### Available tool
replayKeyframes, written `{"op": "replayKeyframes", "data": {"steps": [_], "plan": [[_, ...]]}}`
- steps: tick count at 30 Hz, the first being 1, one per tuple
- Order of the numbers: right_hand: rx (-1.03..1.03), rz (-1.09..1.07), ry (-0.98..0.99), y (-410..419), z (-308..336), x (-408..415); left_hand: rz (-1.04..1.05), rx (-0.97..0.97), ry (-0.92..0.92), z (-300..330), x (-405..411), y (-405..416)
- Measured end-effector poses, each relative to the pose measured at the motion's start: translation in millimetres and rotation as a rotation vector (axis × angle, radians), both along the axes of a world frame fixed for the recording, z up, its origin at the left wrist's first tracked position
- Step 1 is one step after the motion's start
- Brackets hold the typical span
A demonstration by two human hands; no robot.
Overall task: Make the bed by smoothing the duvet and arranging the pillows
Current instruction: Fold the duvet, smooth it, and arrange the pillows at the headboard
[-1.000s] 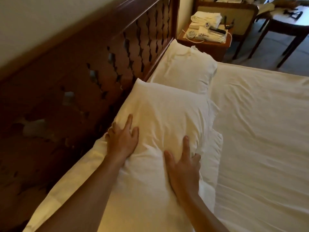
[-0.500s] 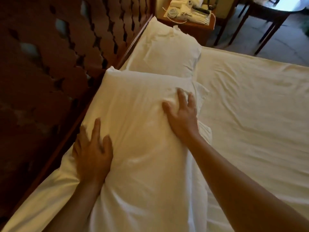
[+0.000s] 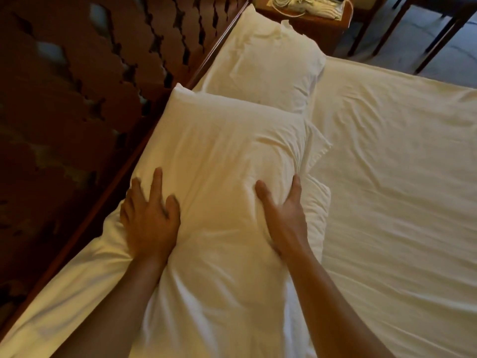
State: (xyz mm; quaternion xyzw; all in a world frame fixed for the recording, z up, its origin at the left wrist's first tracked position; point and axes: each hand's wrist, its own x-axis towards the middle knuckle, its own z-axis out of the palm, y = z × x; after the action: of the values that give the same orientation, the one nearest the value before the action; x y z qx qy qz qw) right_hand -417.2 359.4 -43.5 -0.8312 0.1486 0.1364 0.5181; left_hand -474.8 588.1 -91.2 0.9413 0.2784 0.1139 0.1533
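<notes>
White near pillow [image 3: 219, 161] lies along the headboard [image 3: 77, 99], overlapping the far pillow [image 3: 263, 60]. Press evenly from both flanks to square it. Left hand [image 3: 151, 218] and right hand [image 3: 286, 215] rest flat, fingers extended, gripping nothing; forearms converge from below.

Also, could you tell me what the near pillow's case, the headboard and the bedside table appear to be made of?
Near pillow: the case looks like white woven cotton or a cotton blend, matte, creasing finely where the left hand and right hand press it.
Headboard: dark reddish wood, seemingly carved, with a slight sheen.
Bedside table: apparently similar reddish-brown wood, smooth; it is only partly in view.
</notes>
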Motion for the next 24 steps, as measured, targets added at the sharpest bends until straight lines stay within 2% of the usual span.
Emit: {"op": "replayKeyframes", "data": {"steps": [7, 13, 18, 21, 24], "plan": [[0.217, -0.058, 0.191, 0, 9, -95, 0.028, 0.054, 0.068, 12, -4, -3], [0.225, 0.035, 0.096, -11, 8, -149, 0.07, -0.066, 0.019, 24, -43, -14], [0.184, 0.07, 0.085, -15, 3, -212, 0.058, -0.136, -0.031, 44, -99, -60], [0.194, 0.117, 0.082, -22, 5, -247, 0.07, -0.122, -0.02, 53, -128, -87], [0.231, 0.257, 0.121, -37, 3, -275, 0.033, -0.102, -0.047, 58, -165, -110]]}}
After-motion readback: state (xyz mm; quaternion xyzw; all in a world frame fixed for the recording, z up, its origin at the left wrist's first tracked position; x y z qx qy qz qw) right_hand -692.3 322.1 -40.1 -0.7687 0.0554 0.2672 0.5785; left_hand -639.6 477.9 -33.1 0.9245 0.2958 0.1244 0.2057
